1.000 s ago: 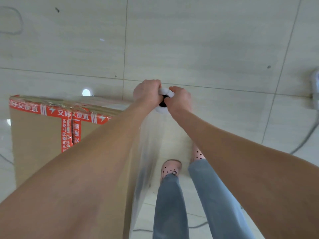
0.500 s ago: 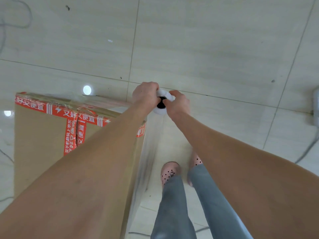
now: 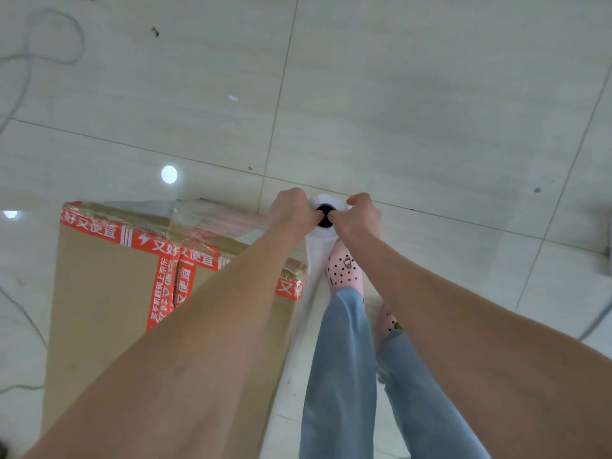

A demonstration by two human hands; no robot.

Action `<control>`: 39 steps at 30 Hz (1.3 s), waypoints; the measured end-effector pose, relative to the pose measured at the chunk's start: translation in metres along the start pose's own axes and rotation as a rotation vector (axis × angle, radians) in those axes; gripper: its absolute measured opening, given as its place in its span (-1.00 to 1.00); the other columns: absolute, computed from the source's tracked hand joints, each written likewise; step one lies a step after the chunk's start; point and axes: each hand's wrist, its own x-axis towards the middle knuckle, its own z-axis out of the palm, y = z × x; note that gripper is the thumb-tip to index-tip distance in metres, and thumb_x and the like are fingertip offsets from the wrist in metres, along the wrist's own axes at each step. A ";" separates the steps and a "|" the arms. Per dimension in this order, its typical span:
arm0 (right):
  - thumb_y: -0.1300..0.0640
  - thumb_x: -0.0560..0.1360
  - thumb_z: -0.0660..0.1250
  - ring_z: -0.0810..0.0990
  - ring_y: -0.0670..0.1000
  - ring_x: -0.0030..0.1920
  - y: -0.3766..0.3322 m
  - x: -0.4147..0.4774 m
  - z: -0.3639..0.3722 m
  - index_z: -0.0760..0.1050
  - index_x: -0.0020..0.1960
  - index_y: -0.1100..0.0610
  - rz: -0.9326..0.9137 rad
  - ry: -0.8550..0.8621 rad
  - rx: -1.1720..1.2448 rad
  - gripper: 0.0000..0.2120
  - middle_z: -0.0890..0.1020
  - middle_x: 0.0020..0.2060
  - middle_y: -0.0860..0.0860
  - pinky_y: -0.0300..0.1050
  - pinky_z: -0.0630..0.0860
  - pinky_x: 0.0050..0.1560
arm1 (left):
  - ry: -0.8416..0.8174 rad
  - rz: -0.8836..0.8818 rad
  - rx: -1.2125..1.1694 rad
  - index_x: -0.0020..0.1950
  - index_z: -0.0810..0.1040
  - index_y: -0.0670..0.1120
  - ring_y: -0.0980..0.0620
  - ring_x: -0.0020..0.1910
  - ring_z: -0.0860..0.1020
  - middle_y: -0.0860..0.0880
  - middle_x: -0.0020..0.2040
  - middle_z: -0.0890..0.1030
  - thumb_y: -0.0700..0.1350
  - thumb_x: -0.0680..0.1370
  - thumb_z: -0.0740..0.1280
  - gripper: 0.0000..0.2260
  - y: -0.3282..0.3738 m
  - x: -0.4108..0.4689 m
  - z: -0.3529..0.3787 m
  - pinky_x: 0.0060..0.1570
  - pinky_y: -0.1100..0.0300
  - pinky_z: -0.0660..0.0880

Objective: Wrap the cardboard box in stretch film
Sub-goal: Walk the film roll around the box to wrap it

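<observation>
Forearms: both bare, reaching forward and down from the lower edge of the view and meeting over the roll.
Jeans (image 3: 341,376): pale blue denim with a frayed hem; the person stands just beside the box's right side.
Cardboard box (image 3: 106,293): the task's thing, tall and rectangular, standing on the floor at lower left, partly behind the left forearm. Its board is matte brown, and the seams are sealed with red printed tape (image 3: 162,293).
Film layer (image 3: 185,220): clear, glossy and wrinkled, lying over the box's far top edge.
Shoes (image 3: 344,270): pink and perforated, of moulded plastic; one is stepped forward near the box's corner.
Roll of stretch film (image 3: 316,250): a white cylinder with a dark hollow core, held upright just beside the box's far right corner.
Left hand (image 3: 291,210): fingers curled over the roll's top end, grasping it.
Right hand (image 3: 361,217): likewise clenched on the top end, opposite the left.
Step in hand: judged to be mid-wrap, with the roll being carried round a corner.
Next move: likely calls for steady tension, an upright roll, and a walk along the next face.
Floor (image 3: 397,111): large pale polished tiles with thin grout lines, showing lamp reflections.
Cable (image 3: 20,61): thin and grey, looped at far left.
</observation>
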 end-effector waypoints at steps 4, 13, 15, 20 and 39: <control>0.17 0.42 0.34 0.55 0.08 -0.08 -0.022 0.007 0.003 0.46 0.21 0.04 -0.071 -0.026 -0.125 -0.64 0.53 -0.08 0.03 -0.14 0.42 -0.18 | -0.060 0.014 -0.019 -0.30 0.41 -0.18 -0.11 -0.24 0.55 -0.08 -0.33 0.52 -0.07 0.45 0.35 -0.76 -0.010 0.010 -0.010 -0.37 0.18 0.37; 0.13 0.40 0.37 0.54 0.08 0.03 -0.040 0.013 0.007 0.42 0.20 0.08 -0.017 0.019 -0.069 -0.61 0.53 0.11 0.05 -0.10 0.48 -0.11 | 0.106 0.408 0.177 -0.01 0.49 -0.15 -0.13 -0.14 0.54 -0.09 -0.14 0.56 -0.24 0.44 0.25 -0.85 0.001 0.032 -0.021 -0.26 0.12 0.43; 0.11 0.39 0.37 0.56 0.08 -0.01 -0.043 0.013 0.009 0.43 0.13 0.06 -0.004 0.019 -0.054 -0.68 0.53 0.08 0.06 -0.11 0.47 -0.16 | 0.104 0.424 0.176 -0.04 0.50 -0.16 -0.14 -0.17 0.54 -0.09 -0.18 0.55 -0.24 0.42 0.25 -0.87 -0.001 0.036 -0.025 -0.31 0.13 0.38; 0.17 0.41 0.33 0.51 0.02 -0.11 -0.060 0.019 0.016 0.46 0.14 0.01 -0.079 -0.010 -0.130 -0.68 0.53 0.09 -0.03 -0.20 0.32 -0.36 | 0.087 0.255 -0.021 -0.12 0.48 -0.13 -0.12 -0.22 0.52 -0.07 -0.21 0.54 -0.21 0.43 0.27 -0.95 -0.015 0.049 -0.030 -0.34 0.16 0.36; 0.12 0.48 0.30 0.47 0.03 -0.14 -0.121 0.038 0.026 0.50 0.16 0.00 -0.237 -0.026 -0.516 -0.74 0.54 0.08 0.00 -0.14 0.35 -0.24 | 0.159 0.264 -0.016 -0.09 0.50 -0.15 -0.08 -0.21 0.51 -0.06 -0.21 0.52 -0.23 0.46 0.23 -0.91 -0.025 0.080 -0.066 -0.33 0.12 0.39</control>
